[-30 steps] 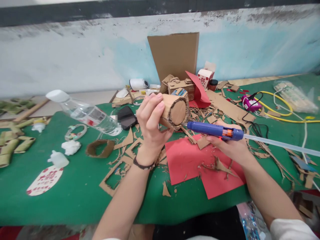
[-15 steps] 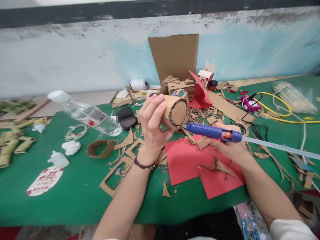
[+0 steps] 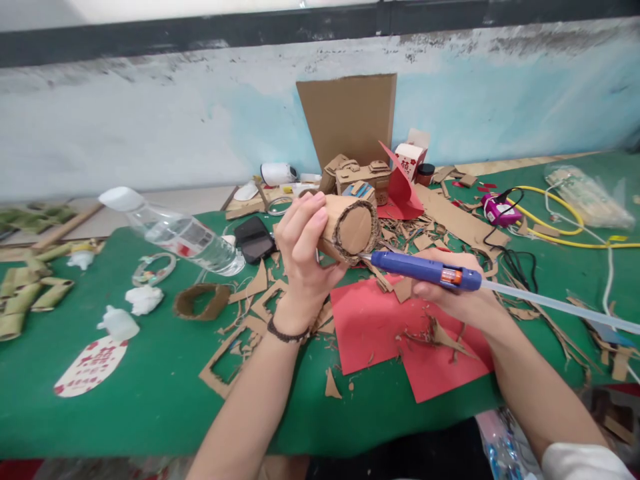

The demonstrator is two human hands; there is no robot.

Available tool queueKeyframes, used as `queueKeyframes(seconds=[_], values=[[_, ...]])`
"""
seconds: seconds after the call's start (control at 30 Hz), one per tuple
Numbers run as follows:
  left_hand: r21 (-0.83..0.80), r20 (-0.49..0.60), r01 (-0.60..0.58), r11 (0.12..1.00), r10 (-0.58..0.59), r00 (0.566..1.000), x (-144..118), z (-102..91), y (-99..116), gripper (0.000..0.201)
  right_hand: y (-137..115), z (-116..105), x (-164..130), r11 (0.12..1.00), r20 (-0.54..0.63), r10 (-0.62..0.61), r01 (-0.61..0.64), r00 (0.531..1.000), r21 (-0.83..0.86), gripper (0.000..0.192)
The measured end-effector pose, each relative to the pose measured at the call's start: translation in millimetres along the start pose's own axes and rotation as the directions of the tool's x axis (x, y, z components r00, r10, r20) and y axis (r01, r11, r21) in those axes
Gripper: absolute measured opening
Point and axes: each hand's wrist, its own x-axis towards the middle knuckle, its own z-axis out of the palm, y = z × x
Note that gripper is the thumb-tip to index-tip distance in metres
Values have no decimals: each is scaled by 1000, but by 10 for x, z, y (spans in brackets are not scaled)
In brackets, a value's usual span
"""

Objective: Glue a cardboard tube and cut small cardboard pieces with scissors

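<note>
Left hand [image 3: 303, 252] clamps cardboard cylinder [image 3: 355, 230], right hand [image 3: 457, 303] hot-glue gun [image 3: 413, 268].
Cylinder looks light, crushable; best held round its side.

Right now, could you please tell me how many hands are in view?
2: the left hand grips the cardboard cylinder near the middle, and the right hand, farther right, holds the blue glue gun. Parts of both are hidden.

The card [image 3: 91, 368] at lower left bears a large red character, seemingly 囍, above smaller red lines too blurred to read. A similar red character marks the box [image 3: 409, 160], upper right of centre. The bottle [image 3: 155, 225], at left, has illegible print.
</note>
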Motion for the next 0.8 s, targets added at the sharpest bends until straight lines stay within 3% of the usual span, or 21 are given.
queueKeyframes(seconds=[0.17,0.37,0.8], values=[[-7,-5,15,1000,-15,1000,-14,20,-7,86,15,16,4,995,-23,-60,58,998,-77,37],[-7,-22,12,1000,-13,1000,-16,26,-4,85,-4,31,9,997,-57,-26,22,998,-69,42],[-56,18,11,998,-10,1000,-60,48,19,87,90,43,2,959,-83,-211,190,974,-208,50]])
